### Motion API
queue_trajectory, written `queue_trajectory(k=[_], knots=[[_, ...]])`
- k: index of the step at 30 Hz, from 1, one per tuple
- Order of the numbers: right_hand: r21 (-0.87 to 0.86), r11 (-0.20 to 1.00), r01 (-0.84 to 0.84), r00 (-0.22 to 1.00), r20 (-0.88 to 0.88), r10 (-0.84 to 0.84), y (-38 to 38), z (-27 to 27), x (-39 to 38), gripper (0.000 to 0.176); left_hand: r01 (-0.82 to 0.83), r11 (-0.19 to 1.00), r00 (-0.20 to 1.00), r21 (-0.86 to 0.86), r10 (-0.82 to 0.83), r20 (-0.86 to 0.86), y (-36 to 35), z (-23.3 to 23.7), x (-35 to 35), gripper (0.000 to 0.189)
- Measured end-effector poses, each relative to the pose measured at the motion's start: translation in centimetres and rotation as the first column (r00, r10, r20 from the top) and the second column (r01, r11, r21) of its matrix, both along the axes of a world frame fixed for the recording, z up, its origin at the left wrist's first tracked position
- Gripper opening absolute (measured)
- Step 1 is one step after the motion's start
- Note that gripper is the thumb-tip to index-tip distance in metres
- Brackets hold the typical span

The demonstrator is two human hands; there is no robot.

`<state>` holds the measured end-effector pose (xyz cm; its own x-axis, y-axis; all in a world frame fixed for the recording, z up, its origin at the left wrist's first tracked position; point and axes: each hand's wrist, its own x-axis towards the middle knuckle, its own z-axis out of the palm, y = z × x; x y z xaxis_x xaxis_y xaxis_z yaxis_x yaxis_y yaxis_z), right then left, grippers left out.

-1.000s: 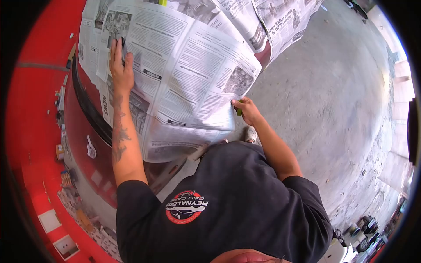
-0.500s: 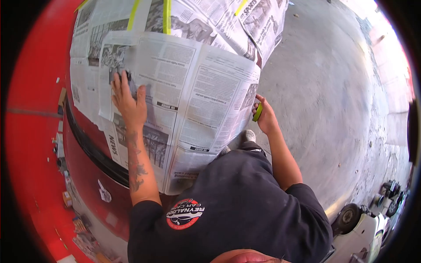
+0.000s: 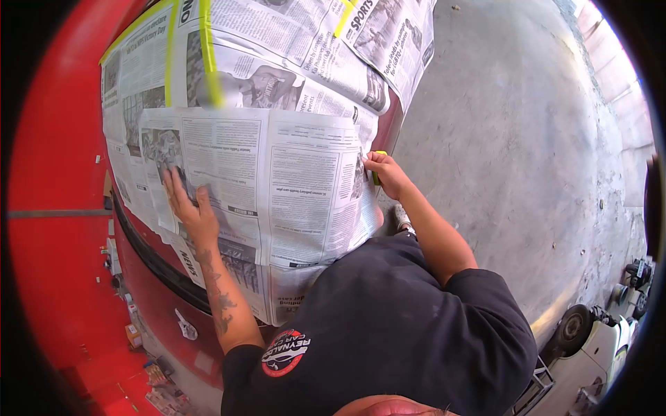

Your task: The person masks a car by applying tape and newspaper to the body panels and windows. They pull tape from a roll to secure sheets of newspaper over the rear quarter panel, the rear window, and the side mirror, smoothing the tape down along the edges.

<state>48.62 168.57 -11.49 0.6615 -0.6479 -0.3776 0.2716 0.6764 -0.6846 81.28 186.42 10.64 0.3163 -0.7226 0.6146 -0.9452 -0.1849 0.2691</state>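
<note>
A sheet of newspaper [image 3: 305,208] lies over a dark red car panel [image 3: 149,291], overlapping other newspaper sheets. My left hand [image 3: 194,211] rests flat on the sheet's left part, its fingers stretched out and thumb apart. At the sheet's right edge, my right hand [image 3: 392,179] is closed around a roll of yellow-green masking tape [image 3: 377,178], which is partly hidden by the fingers. Its fingertips touch the paper's edge. Farther up, strips of yellow-green tape [image 3: 207,41] run along the other newspaper sheets.
Grey concrete floor [image 3: 479,145] stretches to the right. A red surface [image 3: 55,277] fills the far left, with boxes and clutter beside it. At lower right stands a white vehicle [image 3: 590,360] near a loose wheel [image 3: 573,329]. A black trim strip [image 3: 163,258] borders the panel.
The view has shifted, so the newspaper appears lower. My right hand has moved up along the sheet's edge and its fingertips now meet the paper. My left hand stays flat on the sheet.
</note>
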Motion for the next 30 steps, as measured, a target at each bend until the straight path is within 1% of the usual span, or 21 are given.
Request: queue_trajectory(k=[5,14,17,20,23,26,29,30], knots=[[-0.086,0.996,0.002,0.998,-0.065,-0.008,0.2,0.5,0.3,0.009,-0.013,1.000,0.999,0.015,0.012,0.042,-0.3,0.3,-0.2,0.064],[-0.075,0.997,0.018,0.991,-0.132,-0.028,0.7,-0.5,0.2,0.010,-0.026,1.000,0.998,0.015,0.025,0.058,-0.4,0.4,-0.6,0.060],[-0.072,0.997,0.013,0.987,-0.161,-0.024,0.9,0.1,0.0,0.010,-0.020,1.000,0.998,0.006,0.019,0.054,-0.4,0.4,-0.5,0.060],[-0.037,0.999,0.000,0.991,-0.132,-0.005,1.2,-1.5,-0.4,0.009,-0.016,1.000,0.998,-0.011,0.016,0.057,-0.3,0.3,-0.1,0.061],[0.023,0.997,0.069,0.997,0.044,-0.070,2.1,-0.8,-1.6,0.016,0.001,1.000,0.998,-0.018,0.001,0.068,-0.2,0.2,0.3,0.063],[0.093,0.995,0.023,0.968,0.248,-0.046,2.2,-2.5,-3.9,0.019,0.012,1.000,0.998,-0.022,-0.011,0.069,-0.1,-0.1,0.5,0.066],[0.135,0.991,0.027,0.963,0.261,-0.062,3.4,-0.6,-6.1,0.030,0.027,1.000,0.997,-0.001,-0.027,0.070,0.1,0.2,1.2,0.066],[0.165,0.985,-0.049,0.958,0.288,-0.001,3.6,-1.8,-7.9,0.046,0.033,0.999,0.996,0.010,-0.034,0.079,0.3,0.3,1.0,0.064]])
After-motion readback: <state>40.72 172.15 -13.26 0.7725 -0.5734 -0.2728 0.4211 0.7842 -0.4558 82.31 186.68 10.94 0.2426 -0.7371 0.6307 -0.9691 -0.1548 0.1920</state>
